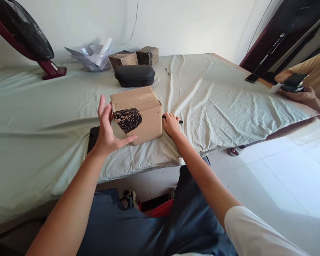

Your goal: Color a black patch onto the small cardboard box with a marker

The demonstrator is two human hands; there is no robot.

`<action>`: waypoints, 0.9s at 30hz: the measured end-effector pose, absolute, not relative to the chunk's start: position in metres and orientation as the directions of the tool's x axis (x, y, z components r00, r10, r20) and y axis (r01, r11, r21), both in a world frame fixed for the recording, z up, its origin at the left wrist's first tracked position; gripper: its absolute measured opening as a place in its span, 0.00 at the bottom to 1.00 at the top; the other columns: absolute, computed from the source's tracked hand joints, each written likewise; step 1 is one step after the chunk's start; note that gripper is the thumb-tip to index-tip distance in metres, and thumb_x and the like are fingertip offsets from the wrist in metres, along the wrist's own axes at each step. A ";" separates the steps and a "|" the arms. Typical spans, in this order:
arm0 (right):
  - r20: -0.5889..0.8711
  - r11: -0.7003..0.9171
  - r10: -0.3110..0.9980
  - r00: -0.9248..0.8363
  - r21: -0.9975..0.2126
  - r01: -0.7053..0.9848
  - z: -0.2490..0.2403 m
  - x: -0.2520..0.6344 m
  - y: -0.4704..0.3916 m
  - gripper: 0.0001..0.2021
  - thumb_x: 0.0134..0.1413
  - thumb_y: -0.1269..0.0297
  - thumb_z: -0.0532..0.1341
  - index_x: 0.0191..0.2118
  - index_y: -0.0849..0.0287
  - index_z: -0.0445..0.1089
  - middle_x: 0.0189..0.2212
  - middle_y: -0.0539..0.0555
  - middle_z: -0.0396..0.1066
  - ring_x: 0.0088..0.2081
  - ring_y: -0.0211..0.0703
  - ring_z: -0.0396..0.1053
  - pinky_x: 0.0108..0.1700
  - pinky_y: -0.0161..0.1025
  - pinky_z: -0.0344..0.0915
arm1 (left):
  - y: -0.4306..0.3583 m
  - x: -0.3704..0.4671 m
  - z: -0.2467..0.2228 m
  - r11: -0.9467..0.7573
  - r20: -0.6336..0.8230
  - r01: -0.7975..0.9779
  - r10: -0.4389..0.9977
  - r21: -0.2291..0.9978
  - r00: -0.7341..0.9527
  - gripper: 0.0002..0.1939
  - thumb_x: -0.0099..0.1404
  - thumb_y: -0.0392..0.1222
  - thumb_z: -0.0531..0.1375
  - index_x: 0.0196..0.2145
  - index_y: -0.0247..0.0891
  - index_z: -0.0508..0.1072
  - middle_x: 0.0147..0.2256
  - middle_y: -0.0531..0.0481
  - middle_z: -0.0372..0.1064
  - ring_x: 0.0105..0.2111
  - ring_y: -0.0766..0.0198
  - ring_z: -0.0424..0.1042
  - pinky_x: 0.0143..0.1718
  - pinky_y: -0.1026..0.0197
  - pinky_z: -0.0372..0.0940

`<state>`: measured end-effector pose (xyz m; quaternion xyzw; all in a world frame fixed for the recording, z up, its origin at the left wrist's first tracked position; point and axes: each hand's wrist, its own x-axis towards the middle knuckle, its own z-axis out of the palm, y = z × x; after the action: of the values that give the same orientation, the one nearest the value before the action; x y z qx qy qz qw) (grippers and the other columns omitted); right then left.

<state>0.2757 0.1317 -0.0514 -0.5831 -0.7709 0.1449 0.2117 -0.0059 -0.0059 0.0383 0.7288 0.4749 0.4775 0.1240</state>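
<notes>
A cardboard box point(149, 121) stands on the cloth-covered table point(69, 103), with a dark scribbled patch on its left part. My left hand point(108, 133) is at the box's left side, fingers spread, the thumb reaching along the lower front. To the right of the box, my right hand point(171, 124) is closed over a black pen point(180, 122) lying on the cloth, its end showing past the fingers. A dark flat object point(92, 138) lies partly hidden behind my left hand.
Behind the box sit a black case point(134, 75), two small cardboard boxes point(147, 56) and a clear plastic basket point(92, 62). A fan point(53, 70) stands back left. A person's hand point(301, 95) holds a dark object at the right; a phone point(252, 78) lies near the edge.
</notes>
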 end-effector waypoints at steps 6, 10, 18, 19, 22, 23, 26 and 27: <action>0.164 0.295 0.955 -0.246 -0.452 0.842 -0.050 0.276 0.130 0.18 0.82 0.66 0.51 0.64 0.59 0.75 0.63 0.70 0.78 0.67 0.68 0.70 0.70 0.62 0.59 | -0.002 -0.001 0.052 -0.529 0.610 0.643 0.783 0.553 0.120 0.22 0.66 0.55 0.78 0.50 0.46 0.77 0.86 0.48 0.40 0.87 0.32 0.39 0.88 0.28 0.40; 0.164 0.309 0.951 -0.264 -0.404 0.861 -0.044 0.275 0.126 0.21 0.85 0.66 0.48 0.66 0.59 0.75 0.63 0.69 0.79 0.66 0.66 0.72 0.68 0.57 0.62 | 0.005 0.003 0.052 -0.417 0.517 0.645 0.855 0.640 0.040 0.22 0.61 0.58 0.78 0.45 0.48 0.78 0.86 0.57 0.42 0.87 0.31 0.40 0.88 0.27 0.42; 0.051 0.206 0.979 -0.200 -0.282 0.937 -0.035 0.274 0.116 0.22 0.90 0.56 0.46 0.67 0.52 0.76 0.61 0.63 0.82 0.56 0.61 0.81 0.53 0.47 0.70 | 0.018 -0.009 0.029 -0.546 0.610 0.549 0.788 0.633 0.081 0.40 0.62 0.69 0.75 0.61 0.41 0.74 0.87 0.44 0.32 0.87 0.26 0.34 0.85 0.24 0.45; 0.033 0.195 0.980 -0.194 -0.267 0.944 -0.034 0.273 0.115 0.22 0.90 0.55 0.47 0.67 0.52 0.76 0.60 0.63 0.82 0.56 0.61 0.81 0.53 0.46 0.70 | 0.022 -0.011 0.024 -0.562 0.624 0.551 0.776 0.617 0.093 0.40 0.61 0.69 0.76 0.60 0.41 0.74 0.86 0.44 0.33 0.87 0.24 0.33 0.85 0.23 0.42; -0.021 0.178 0.982 -0.187 -0.228 0.957 -0.027 0.271 0.114 0.21 0.90 0.55 0.48 0.70 0.52 0.74 0.61 0.63 0.82 0.57 0.60 0.81 0.54 0.46 0.70 | 0.033 -0.013 0.007 -0.605 0.654 0.506 0.750 0.615 0.100 0.56 0.53 0.71 0.81 0.69 0.43 0.66 0.86 0.38 0.31 0.86 0.21 0.31 0.85 0.22 0.37; -0.037 0.173 0.982 -0.185 -0.217 0.961 -0.024 0.269 0.114 0.22 0.90 0.55 0.47 0.71 0.52 0.73 0.62 0.63 0.82 0.58 0.60 0.81 0.54 0.46 0.71 | 0.037 -0.012 0.001 -0.606 0.650 0.478 0.754 0.636 0.091 0.66 0.50 0.72 0.82 0.75 0.44 0.59 0.86 0.34 0.30 0.86 0.22 0.33 0.85 0.22 0.37; -0.095 0.155 0.980 -0.175 -0.188 0.970 -0.013 0.263 0.114 0.23 0.89 0.53 0.50 0.72 0.56 0.72 0.62 0.67 0.81 0.61 0.64 0.81 0.56 0.49 0.73 | 0.045 -0.008 -0.012 -0.559 0.592 0.367 0.806 0.744 0.028 0.86 0.44 0.73 0.83 0.83 0.49 0.36 0.85 0.28 0.33 0.86 0.26 0.41 0.85 0.23 0.38; -0.119 0.148 0.978 -0.171 -0.179 0.973 -0.008 0.262 0.114 0.24 0.88 0.53 0.53 0.74 0.59 0.70 0.62 0.70 0.80 0.61 0.66 0.81 0.57 0.50 0.74 | 0.047 -0.006 -0.014 -0.532 0.564 0.329 0.826 0.780 -0.003 0.88 0.43 0.73 0.83 0.83 0.50 0.33 0.85 0.28 0.35 0.86 0.27 0.43 0.85 0.24 0.40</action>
<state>0.2625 0.1135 -0.0081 -0.6437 -0.7576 0.1076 0.0127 -0.0060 0.0468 -0.0145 0.6705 0.4303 0.5626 0.2208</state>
